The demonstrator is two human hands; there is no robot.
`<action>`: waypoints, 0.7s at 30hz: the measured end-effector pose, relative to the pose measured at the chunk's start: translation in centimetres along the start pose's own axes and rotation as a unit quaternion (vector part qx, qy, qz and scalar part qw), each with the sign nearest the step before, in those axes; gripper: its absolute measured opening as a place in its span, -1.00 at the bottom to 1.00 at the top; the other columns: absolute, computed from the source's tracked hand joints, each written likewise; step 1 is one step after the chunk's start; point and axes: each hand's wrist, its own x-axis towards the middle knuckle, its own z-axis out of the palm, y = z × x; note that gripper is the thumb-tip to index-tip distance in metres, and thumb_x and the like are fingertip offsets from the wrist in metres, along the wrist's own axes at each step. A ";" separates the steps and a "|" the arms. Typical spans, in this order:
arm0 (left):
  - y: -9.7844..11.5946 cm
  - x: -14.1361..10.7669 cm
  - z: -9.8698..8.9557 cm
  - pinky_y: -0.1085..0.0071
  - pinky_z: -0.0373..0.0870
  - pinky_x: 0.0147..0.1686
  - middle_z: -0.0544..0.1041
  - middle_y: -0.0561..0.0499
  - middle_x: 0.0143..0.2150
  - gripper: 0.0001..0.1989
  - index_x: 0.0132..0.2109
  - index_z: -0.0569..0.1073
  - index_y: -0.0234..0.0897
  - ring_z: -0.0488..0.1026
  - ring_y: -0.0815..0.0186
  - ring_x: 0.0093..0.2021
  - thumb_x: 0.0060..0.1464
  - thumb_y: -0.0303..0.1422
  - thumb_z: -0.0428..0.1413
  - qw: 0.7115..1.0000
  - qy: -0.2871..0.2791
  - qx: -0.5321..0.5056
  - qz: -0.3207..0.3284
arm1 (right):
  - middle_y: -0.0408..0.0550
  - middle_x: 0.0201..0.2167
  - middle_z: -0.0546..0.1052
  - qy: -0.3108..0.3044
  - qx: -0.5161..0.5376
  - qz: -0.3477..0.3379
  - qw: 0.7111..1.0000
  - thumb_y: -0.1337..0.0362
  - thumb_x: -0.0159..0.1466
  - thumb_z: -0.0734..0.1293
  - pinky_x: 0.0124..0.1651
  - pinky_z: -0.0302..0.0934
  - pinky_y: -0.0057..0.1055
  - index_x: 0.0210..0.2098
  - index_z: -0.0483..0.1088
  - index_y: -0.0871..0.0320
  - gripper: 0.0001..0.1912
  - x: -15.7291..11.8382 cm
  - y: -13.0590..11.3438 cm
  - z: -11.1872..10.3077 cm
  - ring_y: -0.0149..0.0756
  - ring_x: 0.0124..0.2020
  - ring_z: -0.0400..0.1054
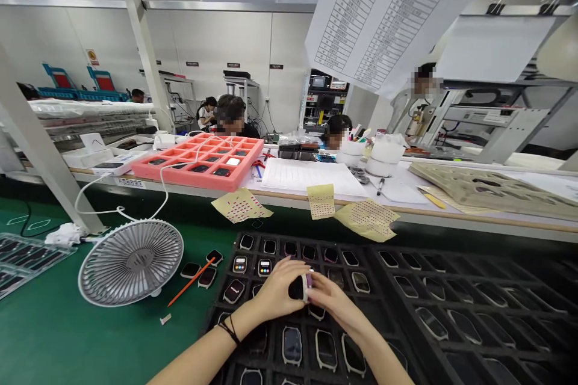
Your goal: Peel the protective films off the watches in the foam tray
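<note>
My left hand (279, 290) and my right hand (327, 301) meet over a black compartment tray (289, 239), holding a dark smartwatch case (296, 289) between them. A pale lilac edge (307, 286) shows on its right side, and my fingers hide most of the case. Around my hands, the tray's cells hold several watch cases. Two of them (264, 267) show lit colored screens, and nearer me lie empty-looking watch frames (326, 350).
A second black tray (469, 307) lies to the right. On the green mat at left are loose watch cases (207, 277), an orange pencil (191, 281) and a white desk fan (130, 263). Beyond, a table holds a pink tray (197, 161) and yellow perforated sheets (366, 219); co-workers sit across it.
</note>
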 end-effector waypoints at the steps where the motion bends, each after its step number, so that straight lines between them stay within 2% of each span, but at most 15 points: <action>1: 0.1 -0.1 0.0 0.03 0.06 0.26 0.50 -0.10 0.07 -0.42 0.05 0.40 -0.24 0.38 0.14 0.11 -0.22 -0.51 0.21 1.000 -0.015 -0.010 0.016 | -0.09 -0.29 0.51 -0.017 0.010 0.027 0.999 0.09 -0.12 0.55 -0.18 0.30 -0.31 -0.16 0.44 0.12 -0.45 -0.2 -0.1 0.0 -0.24 -0.24 0.42; 5: 0.8 -0.4 0.3 0.06 0.04 0.27 0.50 -0.08 0.07 -0.41 0.05 0.40 -0.22 0.38 0.16 0.11 -0.22 -0.51 0.22 0.998 -0.048 -0.037 0.033 | -0.11 -0.35 0.53 -0.056 0.036 0.072 0.995 0.20 -0.18 0.58 -0.22 0.28 -0.36 -0.27 0.47 0.18 -0.51 -1.1 -0.7 0.5 -0.26 -0.28 0.42; 10: 1.1 -0.5 -0.1 0.07 0.06 0.25 0.50 -0.07 0.06 -0.45 0.02 0.42 -0.20 0.37 0.15 0.12 -0.21 -0.47 0.26 0.996 -0.050 -0.067 0.030 | -0.04 -0.33 0.57 -0.112 0.098 0.063 0.987 0.20 -0.16 0.58 -0.09 0.29 -0.24 -0.23 0.47 0.17 -0.50 -1.5 -0.9 0.6 -0.19 -0.23 0.47; 14: 1.0 -0.6 -0.4 0.11 0.13 0.21 0.50 -0.12 0.07 -0.44 0.03 0.42 -0.22 0.38 0.13 0.11 -0.21 -0.41 0.29 0.993 -0.049 -0.097 0.046 | 0.00 -0.32 0.59 -0.143 0.126 0.047 0.981 0.15 -0.17 0.59 -0.06 0.28 -0.20 -0.25 0.49 0.17 -0.49 -1.6 -0.7 0.5 -0.16 -0.21 0.49; 16: 1.0 -0.6 -0.5 0.13 0.15 0.20 0.50 -0.12 0.06 -0.45 0.04 0.42 -0.22 0.38 0.13 0.11 -0.19 -0.41 0.28 0.993 -0.047 -0.100 0.047 | 0.01 -0.33 0.59 -0.134 0.113 0.049 0.983 0.14 -0.17 0.59 -0.07 0.29 -0.19 -0.25 0.49 0.17 -0.49 -1.6 -0.8 0.6 -0.13 -0.21 0.50; 21: 0.8 -0.6 -0.5 0.10 0.10 0.23 0.49 -0.07 0.08 -0.41 0.07 0.40 -0.17 0.37 0.14 0.12 -0.19 -0.49 0.23 0.995 -0.059 -0.069 0.029 | -0.01 -0.38 0.59 -0.045 0.074 0.041 0.995 0.19 -0.22 0.60 -0.18 0.33 -0.26 -0.30 0.50 0.17 -0.52 -1.4 -0.5 0.9 -0.11 -0.24 0.50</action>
